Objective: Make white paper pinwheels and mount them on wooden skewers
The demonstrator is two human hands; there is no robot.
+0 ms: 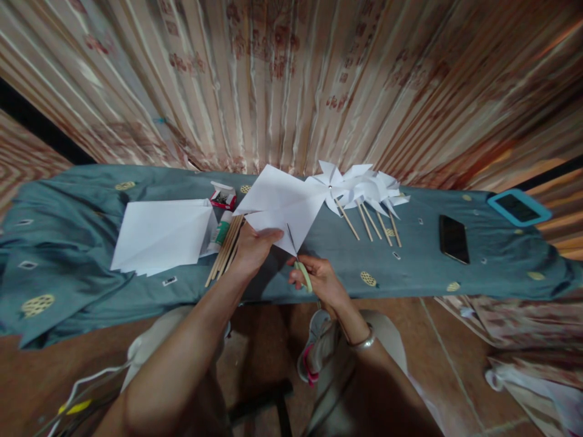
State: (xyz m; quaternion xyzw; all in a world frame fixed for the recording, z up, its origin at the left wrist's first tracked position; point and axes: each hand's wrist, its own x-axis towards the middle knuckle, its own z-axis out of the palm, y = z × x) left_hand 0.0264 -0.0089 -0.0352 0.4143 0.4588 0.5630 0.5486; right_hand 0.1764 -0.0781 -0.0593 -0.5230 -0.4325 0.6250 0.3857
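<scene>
My left hand (255, 244) grips a square white sheet of paper (285, 197) by its near left side, thumb on top. A slit runs into the sheet from its left corner. In my right hand (319, 276) is a pair of scissors (302, 274) with pale green handles, fingers through the loops. The blades reach onto the sheet at its near corner, one of them showing on top of the paper. Just left of my left hand lie several thin wooden sticks (223, 258), partly covered by the hand and the sheet.
A stack of white paper (159, 235) lies left, beside a glue stick (222, 229) and an open red-and-white box (223, 195) of small dark pieces. Several paper pinwheels (364, 185) on sticks lie right of the sheet. Farther right are a black phone (453, 238) and a blue-framed device (519, 207).
</scene>
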